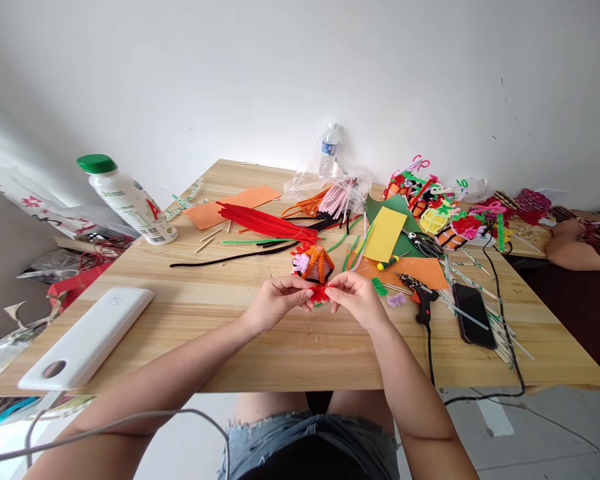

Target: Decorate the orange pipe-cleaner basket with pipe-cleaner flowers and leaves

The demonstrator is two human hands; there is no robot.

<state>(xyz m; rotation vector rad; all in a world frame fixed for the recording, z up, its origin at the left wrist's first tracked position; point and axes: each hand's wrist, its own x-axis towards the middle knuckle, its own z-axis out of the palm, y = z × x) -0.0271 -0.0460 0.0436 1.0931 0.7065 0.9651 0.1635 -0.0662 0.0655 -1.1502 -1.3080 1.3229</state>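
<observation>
Between my two hands, close to the table's front, is a small red pipe-cleaner flower point(319, 293). My left hand point(286, 297) pinches its left side with thumb and forefinger, and my right hand point(353, 297) pinches its right side. Just behind them rests an orange and pink pipe-cleaner piece point(316, 263) with red and lilac blooms. A bit of green shows under the red flower. To the right of my right hand lie a green pipe-cleaner coil point(379, 287) and a lilac coil point(397, 301).
A glue gun point(423, 297) with its cord, a phone point(473, 315) and scissors point(423, 243) lie right. Red pipe cleaners point(265, 221) spread behind. A white bottle point(130, 200) and power bank point(87, 337) stand left. Another person's arm point(573, 247) reaches in at far right.
</observation>
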